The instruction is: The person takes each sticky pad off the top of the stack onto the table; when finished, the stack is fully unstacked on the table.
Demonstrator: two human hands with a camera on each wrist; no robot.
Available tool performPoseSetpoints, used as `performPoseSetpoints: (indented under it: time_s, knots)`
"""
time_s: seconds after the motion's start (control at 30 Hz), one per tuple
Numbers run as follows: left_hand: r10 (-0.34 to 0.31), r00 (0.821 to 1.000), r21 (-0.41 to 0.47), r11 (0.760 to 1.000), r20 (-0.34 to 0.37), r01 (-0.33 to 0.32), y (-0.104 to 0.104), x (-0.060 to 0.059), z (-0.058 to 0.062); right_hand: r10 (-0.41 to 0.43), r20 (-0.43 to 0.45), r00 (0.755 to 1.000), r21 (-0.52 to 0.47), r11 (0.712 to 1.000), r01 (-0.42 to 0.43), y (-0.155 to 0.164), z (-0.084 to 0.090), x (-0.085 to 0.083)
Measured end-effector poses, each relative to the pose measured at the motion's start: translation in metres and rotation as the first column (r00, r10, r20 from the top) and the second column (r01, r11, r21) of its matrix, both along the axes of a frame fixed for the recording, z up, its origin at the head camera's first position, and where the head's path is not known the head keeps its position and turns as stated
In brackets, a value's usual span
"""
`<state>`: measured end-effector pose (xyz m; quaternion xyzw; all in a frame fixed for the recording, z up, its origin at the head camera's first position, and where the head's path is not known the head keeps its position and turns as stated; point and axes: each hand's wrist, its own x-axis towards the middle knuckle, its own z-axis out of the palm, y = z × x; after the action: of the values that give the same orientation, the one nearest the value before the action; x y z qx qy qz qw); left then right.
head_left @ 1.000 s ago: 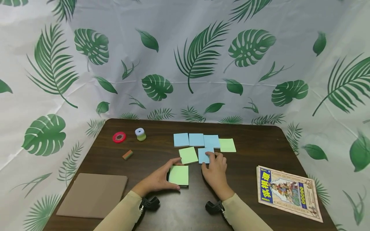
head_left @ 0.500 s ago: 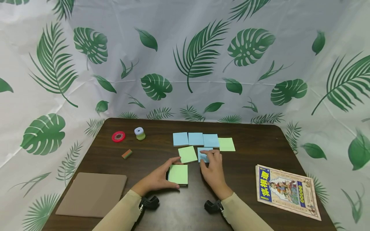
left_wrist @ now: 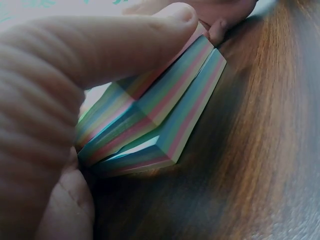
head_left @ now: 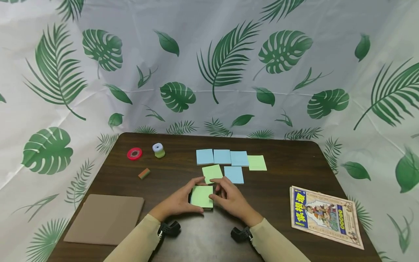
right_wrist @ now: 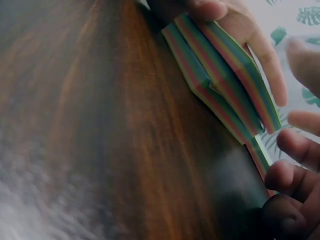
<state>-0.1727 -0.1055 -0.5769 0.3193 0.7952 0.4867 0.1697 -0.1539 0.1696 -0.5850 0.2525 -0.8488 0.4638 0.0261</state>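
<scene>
A thick sticky note pad (head_left: 201,196) with a green top and rainbow-striped edges (left_wrist: 155,125) lies on the dark table (head_left: 294,163). My left hand (head_left: 195,195) grips its left side, thumb along the near edge. The curled fingertips of my right hand (head_left: 216,190) pinch at the pad's right edge (right_wrist: 225,95). Beyond the pad lie loose notes. The far row holds three blue notes (head_left: 222,156) and a green one (head_left: 256,162). The nearer row holds a green note (head_left: 212,173) and a blue note (head_left: 234,174).
A red tape roll (head_left: 134,153), a small blue and green cylinder (head_left: 158,150) and a small striped block (head_left: 144,173) sit at the far left. A brown board (head_left: 104,219) lies near left, a magazine (head_left: 325,216) near right. Leaf-print cloth surrounds the table.
My right hand let go of the blue note in the nearer row and moved left and back to the pad's right edge. The left hand stayed on the pad.
</scene>
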Motion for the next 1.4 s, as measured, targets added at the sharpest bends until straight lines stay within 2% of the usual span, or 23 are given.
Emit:
performPoseSetpoints:
  time_s: [0.13,0.3,0.53,0.87,1.03,1.4]
  knots:
    - [-0.006,1.0,0.002,1.0,-0.007,0.006,0.0,0.0,-0.001,0.065,0.01,0.998,0.118,0.991,-0.066,-0.001,0.003,0.003]
    - [-0.012,1.0,0.015,1.0,-0.023,0.012,-0.001,0.0,-0.002,0.072,-0.005,0.997,0.212,0.975,-0.07,-0.003,0.006,0.005]
    - [-0.006,1.0,0.003,1.0,-0.015,0.006,-0.001,-0.001,0.0,0.047,0.013,0.999,0.224,0.973,-0.049,-0.004,0.009,0.006]
    - [-0.003,0.999,-0.022,1.0,-0.033,0.002,-0.001,-0.001,0.001,0.023,0.102,0.995,0.128,0.991,-0.036,0.003,0.004,0.011]
    - [0.02,0.999,-0.044,0.999,-0.027,-0.021,-0.001,0.0,0.002,0.037,0.121,0.992,0.012,0.999,-0.039,0.009,0.0,0.013]
    - [-0.005,0.998,-0.044,0.999,-0.064,0.003,0.0,-0.002,-0.001,-0.008,0.143,0.99,-0.193,0.98,0.036,0.019,-0.009,0.017]
